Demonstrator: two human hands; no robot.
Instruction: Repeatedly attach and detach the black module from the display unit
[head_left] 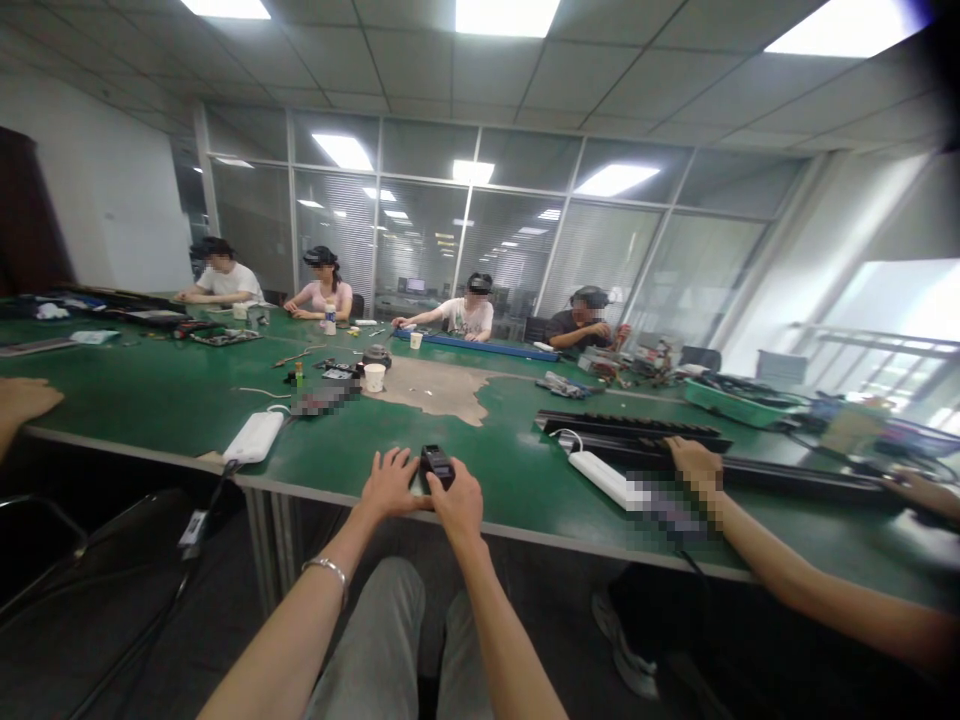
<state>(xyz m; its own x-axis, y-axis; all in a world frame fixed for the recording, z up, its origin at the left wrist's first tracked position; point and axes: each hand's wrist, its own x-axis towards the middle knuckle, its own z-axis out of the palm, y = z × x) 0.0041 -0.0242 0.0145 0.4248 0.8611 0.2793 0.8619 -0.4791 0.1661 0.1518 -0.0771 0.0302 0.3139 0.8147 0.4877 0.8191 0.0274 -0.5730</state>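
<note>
A small black boxy device (433, 460) sits at the near edge of the green table (330, 455); its exact kind is too small to make out. My right hand (459, 503) grips it from the right, with the thumb on its near side. To the left, my left hand (390, 485) lies on the tabletop with its fingers spread, the thumb pointing toward the device. Whether that thumb touches the device I cannot tell. A silver bracelet (327, 568) is on my left wrist.
A white power bank (255, 438) with a cable lies left, another white pack (604, 480) right. Beside it a co-worker's hand (694, 465) rests on long black rails (637, 432). Ahead stand a paper cup (374, 378) and a brown sheet (442, 385). Several people sit opposite.
</note>
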